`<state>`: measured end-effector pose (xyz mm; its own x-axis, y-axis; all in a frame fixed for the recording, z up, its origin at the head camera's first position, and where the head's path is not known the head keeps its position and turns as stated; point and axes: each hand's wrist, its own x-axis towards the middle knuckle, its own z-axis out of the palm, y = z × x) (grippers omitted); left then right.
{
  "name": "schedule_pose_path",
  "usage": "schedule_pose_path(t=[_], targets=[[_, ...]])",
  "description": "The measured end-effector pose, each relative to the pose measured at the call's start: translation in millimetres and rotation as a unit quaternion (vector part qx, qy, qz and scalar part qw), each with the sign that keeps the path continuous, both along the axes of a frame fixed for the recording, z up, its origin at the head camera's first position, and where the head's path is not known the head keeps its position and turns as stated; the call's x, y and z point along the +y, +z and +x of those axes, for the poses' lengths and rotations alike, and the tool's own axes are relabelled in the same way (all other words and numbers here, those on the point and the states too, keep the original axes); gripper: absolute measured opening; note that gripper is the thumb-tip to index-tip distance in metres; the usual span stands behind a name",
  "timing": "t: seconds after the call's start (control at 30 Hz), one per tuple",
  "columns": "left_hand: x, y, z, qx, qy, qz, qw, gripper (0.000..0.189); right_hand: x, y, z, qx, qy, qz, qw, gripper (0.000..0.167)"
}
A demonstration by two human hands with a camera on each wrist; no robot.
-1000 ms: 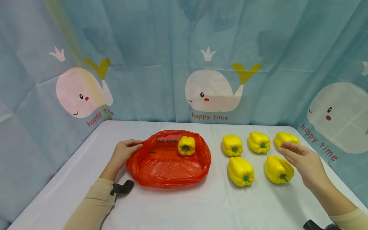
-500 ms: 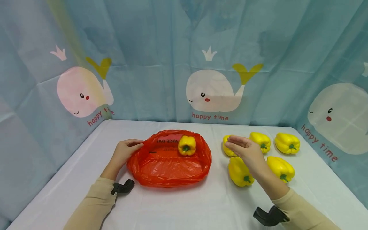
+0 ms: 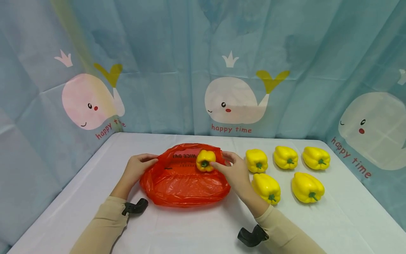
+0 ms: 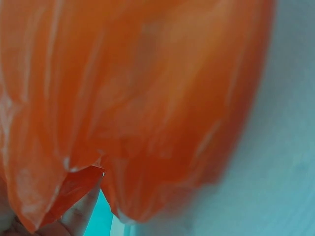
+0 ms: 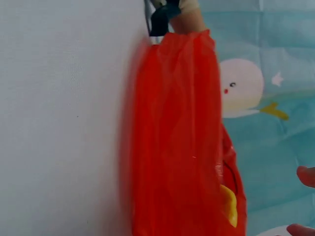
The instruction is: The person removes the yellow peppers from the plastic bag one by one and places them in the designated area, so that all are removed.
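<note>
A red plastic bag lies with its mouth spread wide, and one yellow bell pepper sits inside toward its right back. My left hand pinches the bag's left rim between thumb and fingers. In the left wrist view the bag fills most of the picture, fingers at its lower corner. My right hand is at the bag's right rim, its thumb overlapping the pepper in the head view. Those right fingers stand apart with nothing between them in the right wrist view.
To the right of the bag, several more yellow bell peppers lie on the white tablecloth in two rows. My right forearm passes just in front of the nearest pepper. A blue whale-print curtain hangs along the back and sides.
My right hand has swept left from the far-right peppers, passing over the nearer ones, to the bag's right rim. The left hand keeps its hold, and the peppers stay in place.
</note>
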<state>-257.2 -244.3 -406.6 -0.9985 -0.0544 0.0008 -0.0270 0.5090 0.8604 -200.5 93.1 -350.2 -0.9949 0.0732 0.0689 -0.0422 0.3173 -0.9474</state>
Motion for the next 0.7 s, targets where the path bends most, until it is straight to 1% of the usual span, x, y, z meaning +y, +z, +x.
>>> schedule_pose_path(t=[0.13, 0.2, 0.53, 0.7], targets=[[-0.6, -0.3, -0.2, 0.003, -0.001, 0.001, 1.0, 0.044, -13, -5.2, -5.9, 0.031, -0.012, 0.027, 0.9991, 0.06], [-1.0, -0.7, -0.5, 0.004, -0.001, 0.001, 1.0, 0.045, -19, -6.9, -8.3, 0.038, -0.015, 0.033, 0.9986, 0.06], [-2.1, -1.4, -0.5, -0.001, 0.0, 0.002, 1.0, 0.046, -36, -14.5, -19.3, 0.049, -0.033, 0.051, 0.997, 0.056], [-1.6, -1.0, -1.0, -0.001, 0.0, 0.004, 1.0, 0.045, -42, -18.5, -23.8, 0.053, -0.042, 0.067, 0.9954, 0.054]])
